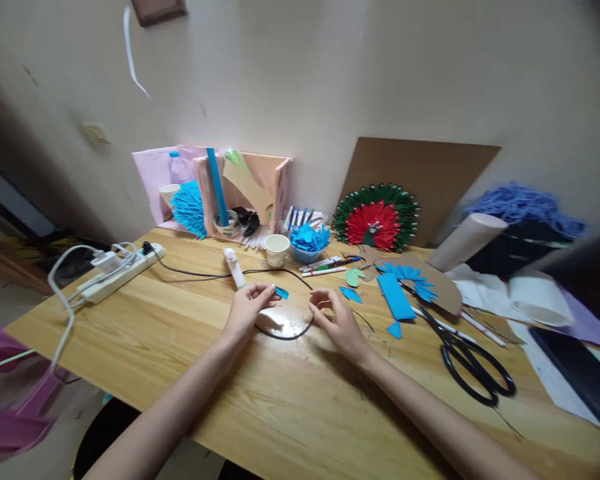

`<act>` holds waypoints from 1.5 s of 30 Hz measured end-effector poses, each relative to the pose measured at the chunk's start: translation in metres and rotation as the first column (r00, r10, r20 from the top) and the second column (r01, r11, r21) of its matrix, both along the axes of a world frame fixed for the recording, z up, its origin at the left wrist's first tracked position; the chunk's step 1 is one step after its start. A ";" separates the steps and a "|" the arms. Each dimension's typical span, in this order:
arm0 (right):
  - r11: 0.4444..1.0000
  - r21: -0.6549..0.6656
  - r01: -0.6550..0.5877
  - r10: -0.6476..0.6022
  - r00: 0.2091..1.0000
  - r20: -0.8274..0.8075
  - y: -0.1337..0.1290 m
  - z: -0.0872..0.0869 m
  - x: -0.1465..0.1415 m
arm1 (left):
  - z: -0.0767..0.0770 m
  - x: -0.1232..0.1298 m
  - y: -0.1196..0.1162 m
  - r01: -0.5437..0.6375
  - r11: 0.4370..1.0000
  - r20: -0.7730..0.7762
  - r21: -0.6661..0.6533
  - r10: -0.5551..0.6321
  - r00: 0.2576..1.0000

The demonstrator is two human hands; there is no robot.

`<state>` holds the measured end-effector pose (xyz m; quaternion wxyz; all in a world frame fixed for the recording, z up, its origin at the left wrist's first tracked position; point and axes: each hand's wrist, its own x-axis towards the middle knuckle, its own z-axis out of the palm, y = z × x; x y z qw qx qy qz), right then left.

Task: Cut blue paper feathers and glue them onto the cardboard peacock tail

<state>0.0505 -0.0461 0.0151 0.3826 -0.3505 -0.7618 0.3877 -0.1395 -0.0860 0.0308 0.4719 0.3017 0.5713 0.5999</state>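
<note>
My left hand (250,308) pinches a small folded piece of blue paper (282,293) between thumb and fingertips. Facing it, my right hand (337,320) has loosely curled fingers, with a gap between thumb and index finger and nothing visible in it. A black cord (285,337) loops on the table under and between both hands. Just behind the left hand lies a white glue gun (234,267), partly hidden by that hand. To the right of my right hand are a blue paper petal (351,295) and a blue paper strip (396,297).
Black-handled scissors (473,367) lie at the right, by a cardboard piece (445,287) with blue petals. Behind stand a paper cup (278,251), a bowl of blue paper pieces (307,255) and a red-green paper fan (375,223). A power strip (123,272) sits left; a phone (580,373) right.
</note>
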 end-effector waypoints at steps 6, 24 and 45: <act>0.967 -0.013 0.254 -0.254 0.962 -0.104 0.010 -0.007 0.047 | -0.018 0.076 0.047 0.130 0.989 0.110 0.065 -0.137 0.984; 0.977 -0.153 0.146 -0.167 0.976 -0.137 0.014 -0.021 0.046 | -0.037 0.089 0.043 0.160 0.986 0.053 0.043 -0.162 0.985; 0.982 -0.097 0.164 -0.176 0.975 -0.136 0.014 -0.024 0.048 | -0.035 0.092 0.037 0.174 0.977 -0.033 0.126 -0.171 0.985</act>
